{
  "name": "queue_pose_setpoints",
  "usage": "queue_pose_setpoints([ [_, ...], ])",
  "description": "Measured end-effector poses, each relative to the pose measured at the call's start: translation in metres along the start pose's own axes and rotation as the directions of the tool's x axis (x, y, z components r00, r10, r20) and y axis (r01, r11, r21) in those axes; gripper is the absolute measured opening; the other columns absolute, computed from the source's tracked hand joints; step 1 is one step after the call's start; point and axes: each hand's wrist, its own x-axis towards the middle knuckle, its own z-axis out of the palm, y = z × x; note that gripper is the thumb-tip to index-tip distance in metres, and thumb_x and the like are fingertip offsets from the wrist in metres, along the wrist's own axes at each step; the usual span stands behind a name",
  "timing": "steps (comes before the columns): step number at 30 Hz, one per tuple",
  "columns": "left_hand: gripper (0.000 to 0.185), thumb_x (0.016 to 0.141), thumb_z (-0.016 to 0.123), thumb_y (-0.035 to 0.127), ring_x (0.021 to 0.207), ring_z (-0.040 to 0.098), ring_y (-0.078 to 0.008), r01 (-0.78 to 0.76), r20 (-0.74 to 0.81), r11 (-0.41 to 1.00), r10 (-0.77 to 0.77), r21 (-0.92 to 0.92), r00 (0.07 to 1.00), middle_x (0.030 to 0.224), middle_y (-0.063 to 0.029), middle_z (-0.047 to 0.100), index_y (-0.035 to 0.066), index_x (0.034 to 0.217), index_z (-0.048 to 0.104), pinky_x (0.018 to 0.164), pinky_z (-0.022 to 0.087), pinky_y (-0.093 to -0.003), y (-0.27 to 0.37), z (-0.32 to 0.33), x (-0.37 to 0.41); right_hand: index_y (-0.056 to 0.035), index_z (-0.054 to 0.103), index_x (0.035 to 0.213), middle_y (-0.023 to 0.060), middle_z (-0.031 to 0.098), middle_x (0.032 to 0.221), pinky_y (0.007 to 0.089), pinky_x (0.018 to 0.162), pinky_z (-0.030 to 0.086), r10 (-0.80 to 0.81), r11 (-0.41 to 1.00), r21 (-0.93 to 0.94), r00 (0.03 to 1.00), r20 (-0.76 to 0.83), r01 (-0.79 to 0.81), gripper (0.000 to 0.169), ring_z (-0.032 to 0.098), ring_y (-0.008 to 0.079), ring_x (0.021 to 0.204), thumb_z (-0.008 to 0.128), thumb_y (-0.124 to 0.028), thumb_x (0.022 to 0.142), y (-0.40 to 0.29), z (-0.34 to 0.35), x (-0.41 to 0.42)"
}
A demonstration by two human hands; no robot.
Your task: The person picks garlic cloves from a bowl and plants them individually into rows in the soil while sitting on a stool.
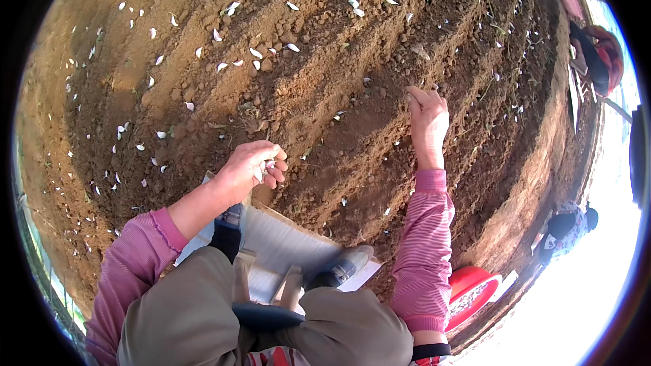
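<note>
Garlic cloves lie in my left hand (257,165), whose fingers curl around them at the lower middle of the head view. To the right, my right hand (428,112) reaches down to the furrowed soil (325,76) with thumb and fingertips pinched together; whether a clove is between them cannot be seen. Loose white garlic cloves (256,53) are scattered in rows over the soil ahead and to the left. Both forearms wear pink sleeves.
A red basin (473,295) holding many cloves stands beside my right arm. My shoes rest on a grey board (285,239), with a low stool (267,315) between my legs. Two other people (602,61) are at the far right, one higher, one lower.
</note>
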Motion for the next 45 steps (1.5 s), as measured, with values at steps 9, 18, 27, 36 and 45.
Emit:
queue_pose_setpoints([
  [9, 0.025, 0.099, 0.053, 0.022, 0.073, 0.068, -0.0205, -0.02, 0.008, 1.0, 0.02, -0.01, 1.0, 0.089, -0.0131, 0.067, 0.0, 0.103, 0.063, 0.059, 0.055, -0.032, 0.013, 0.004, 0.008, -0.0081, 0.074, 0.089, 0.0093, 0.07, 0.078, 0.0375, 0.074, 0.055, -0.235, 0.972, 0.034, 0.964, 0.122, 0.232, 0.012, 0.068, 0.0249, 0.077, 0.075, -0.017, 0.081, -0.035, 0.027, 0.066],
  [18, 0.038, 0.104, 0.038, 0.024, 0.102, 0.067, -0.0332, -0.062, 0.255, 0.952, 0.143, -0.3, 0.956, 0.113, -0.0235, 0.065, -0.005, 0.12, 0.056, 0.085, 0.057, -0.0447, 0.049, 0.027, 0.022, -0.0082, 0.069, 0.082, 0.0065, 0.067, 0.068, 0.0357, 0.063, 0.049, -0.287, 0.918, 0.292, 0.958, 0.017, 0.269, 0.018, 0.061, 0.0179, 0.063, 0.079, -0.021, 0.077, -0.071, 0.015, 0.048],
  [27, 0.037, 0.101, 0.042, 0.016, 0.103, 0.066, -0.0263, -0.072, 0.262, 0.93, 0.175, -0.361, 0.949, 0.113, -0.0149, 0.064, -0.004, 0.13, 0.052, 0.093, 0.055, -0.0479, 0.056, 0.045, 0.031, -0.0064, 0.071, 0.094, 0.007, 0.067, 0.087, 0.0358, 0.071, 0.052, -0.404, 0.778, 0.556, 0.911, 0.085, 0.294, 0.02, 0.064, 0.0235, 0.079, 0.075, -0.013, 0.075, -0.142, -0.023, -0.023],
  [36, 0.035, 0.1, 0.042, 0.011, 0.096, 0.068, -0.0284, -0.105, 0.264, 0.948, 0.188, -0.301, 0.946, 0.108, -0.018, 0.065, -0.005, 0.13, 0.05, 0.086, 0.057, -0.0417, 0.055, 0.041, 0.035, -0.0068, 0.071, 0.087, 0.0058, 0.069, 0.082, 0.0309, 0.063, 0.053, -0.265, 0.779, 0.601, 0.963, 0.057, 0.179, 0.007, 0.064, 0.0176, 0.072, 0.073, -0.008, 0.08, -0.134, -0.013, -0.026],
  [45, 0.032, 0.099, 0.047, 0.01, 0.09, 0.069, -0.0309, -0.089, 0.213, 0.953, 0.155, -0.289, 0.965, 0.103, -0.0217, 0.066, -0.004, 0.128, 0.053, 0.078, 0.058, -0.041, 0.058, 0.031, 0.038, -0.0072, 0.068, 0.084, 0.0064, 0.067, 0.077, 0.0362, 0.072, 0.05, -0.238, 0.874, -0.392, 0.957, 0.168, 0.287, 0.004, 0.062, 0.0183, 0.073, 0.07, -0.011, 0.085, -0.035, 0.016, 0.107],
])
